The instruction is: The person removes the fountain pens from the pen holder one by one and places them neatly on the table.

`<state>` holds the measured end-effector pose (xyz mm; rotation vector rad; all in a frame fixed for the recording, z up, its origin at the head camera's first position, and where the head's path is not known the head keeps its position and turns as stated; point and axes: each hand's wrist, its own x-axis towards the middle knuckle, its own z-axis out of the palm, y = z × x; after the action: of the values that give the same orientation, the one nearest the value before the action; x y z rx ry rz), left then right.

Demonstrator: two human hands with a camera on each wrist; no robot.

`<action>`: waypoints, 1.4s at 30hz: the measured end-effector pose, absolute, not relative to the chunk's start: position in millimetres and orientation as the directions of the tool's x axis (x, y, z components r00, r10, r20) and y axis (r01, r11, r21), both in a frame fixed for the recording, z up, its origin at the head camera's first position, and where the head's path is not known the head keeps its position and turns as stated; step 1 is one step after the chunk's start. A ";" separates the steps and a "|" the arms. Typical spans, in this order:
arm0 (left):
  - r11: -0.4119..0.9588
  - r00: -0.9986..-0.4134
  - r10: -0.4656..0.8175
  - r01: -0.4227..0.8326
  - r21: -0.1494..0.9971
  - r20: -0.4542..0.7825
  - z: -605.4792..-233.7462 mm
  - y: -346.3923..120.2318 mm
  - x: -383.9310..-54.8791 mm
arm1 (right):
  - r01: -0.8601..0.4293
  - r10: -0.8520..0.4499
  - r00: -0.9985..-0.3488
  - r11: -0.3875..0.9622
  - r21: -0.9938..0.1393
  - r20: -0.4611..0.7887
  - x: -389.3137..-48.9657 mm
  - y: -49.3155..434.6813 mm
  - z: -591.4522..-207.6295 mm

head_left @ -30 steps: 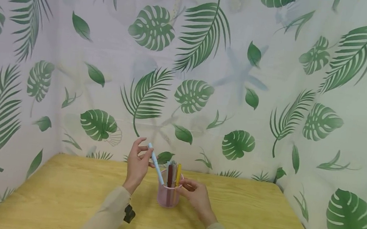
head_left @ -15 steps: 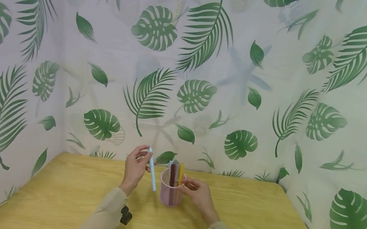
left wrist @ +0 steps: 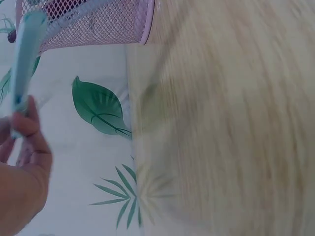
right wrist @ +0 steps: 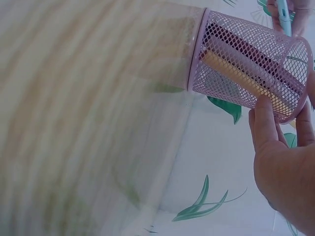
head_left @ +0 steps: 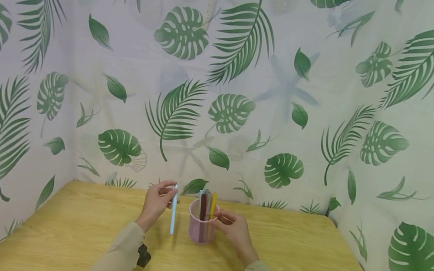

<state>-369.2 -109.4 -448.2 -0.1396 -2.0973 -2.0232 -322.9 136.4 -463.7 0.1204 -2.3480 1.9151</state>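
At lower centre of the frame, we pinch the pen (head_left: 173, 218) in our left hand (head_left: 154, 202), long axis near vertical, just left of the cup (head_left: 193, 232), whose right side our right hand (head_left: 233, 231) seems to grip, partly hidden.

Blue pen (head_left: 173, 216) lower, farther from cup (head_left: 201, 234)

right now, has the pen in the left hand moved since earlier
Yes: in the head view, the light blue pen has moved left and down relative to the table, clear of the pink cup.
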 end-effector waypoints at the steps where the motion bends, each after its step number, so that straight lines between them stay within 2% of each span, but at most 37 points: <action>1: 0.063 -0.973 -0.078 0.211 0.975 0.216 -449.5 -110.0 -368.7 | -0.130 0.005 -0.991 0.202 -0.971 0.134 -322.6 136.2 -463.6; 18: 0.099 -0.996 0.053 0.073 0.992 0.068 -467.5 -125.6 -374.3 | -0.147 -0.029 -0.989 0.167 -0.975 0.144 -322.7 135.4 -464.9; 24: 0.169 -0.994 0.110 0.023 0.985 0.005 -473.8 -132.3 -373.6 | -0.153 -0.045 -0.988 0.147 -0.977 0.148 -321.4 135.0 -463.8; 35: 0.294 -0.990 0.117 -0.037 0.955 -0.075 -480.2 -141.3 -371.3 | -0.140 -0.048 -0.990 0.175 -0.975 0.134 -319.4 137.4 -462.5; 42: 0.340 -0.990 0.118 -0.036 0.940 -0.081 -480.4 -140.3 -372.8 | -0.137 -0.038 -0.990 0.196 -0.971 0.132 -320.8 138.4 -460.1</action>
<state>-372.8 -140.3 -480.4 -0.0827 -2.6791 -1.8844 -320.8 138.4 -460.1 0.1743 -2.3675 1.9358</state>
